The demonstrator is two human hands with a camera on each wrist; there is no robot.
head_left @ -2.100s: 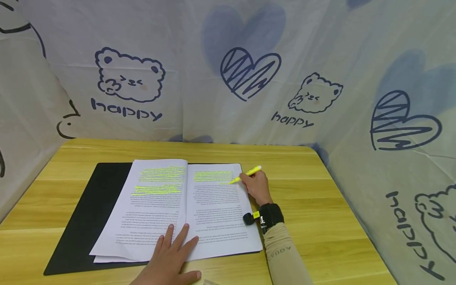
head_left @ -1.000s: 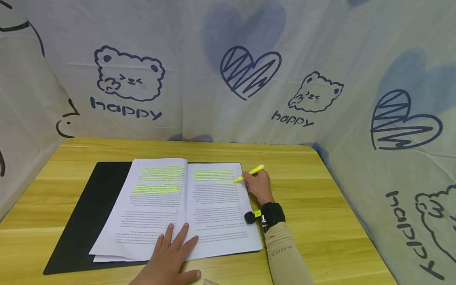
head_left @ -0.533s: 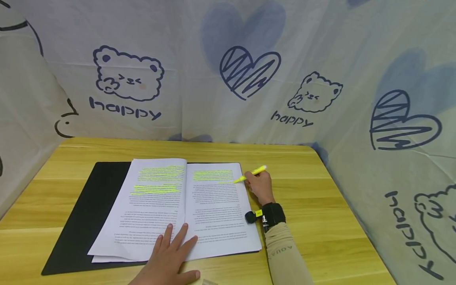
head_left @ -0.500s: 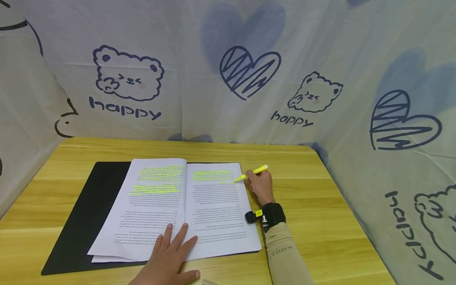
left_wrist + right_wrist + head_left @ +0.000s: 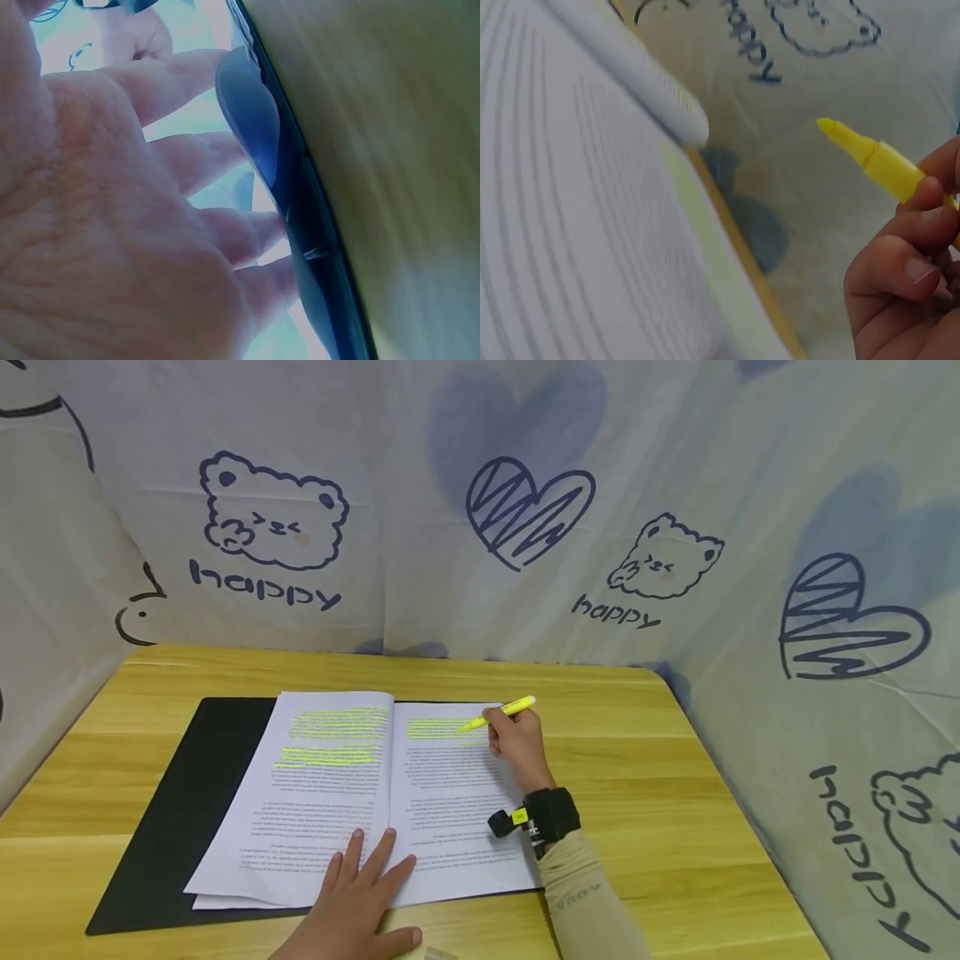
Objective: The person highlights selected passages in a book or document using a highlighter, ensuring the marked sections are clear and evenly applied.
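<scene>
So compared with half a second ago, the right hand (image 5: 521, 749) sits further left, bringing the yellow highlighter (image 5: 514, 706) from the right end of the lines to over the marked block. Left to right: a black backing (image 5: 172, 810) pokes out from under the printed pages (image 5: 322, 822) on the wooden surface (image 5: 675, 827). Paper's thin and floppy, I'd guess it creases or slides easily, so flat fingers low down beat pinching it. The left hand (image 5: 356, 893) does pretty much that: grip spread, fingers fanned over the bottom edge, thumb out to the side. Then the highlighter, above the upper part of the right-hand page, slanting up to the right. Probably light, stiff and a bit slick, best held just behind the tip. The right grip pinches its barrel, other fingers curled, forearm coming from the bottom right; the right wrist view shows the tip clear of the paper.
</scene>
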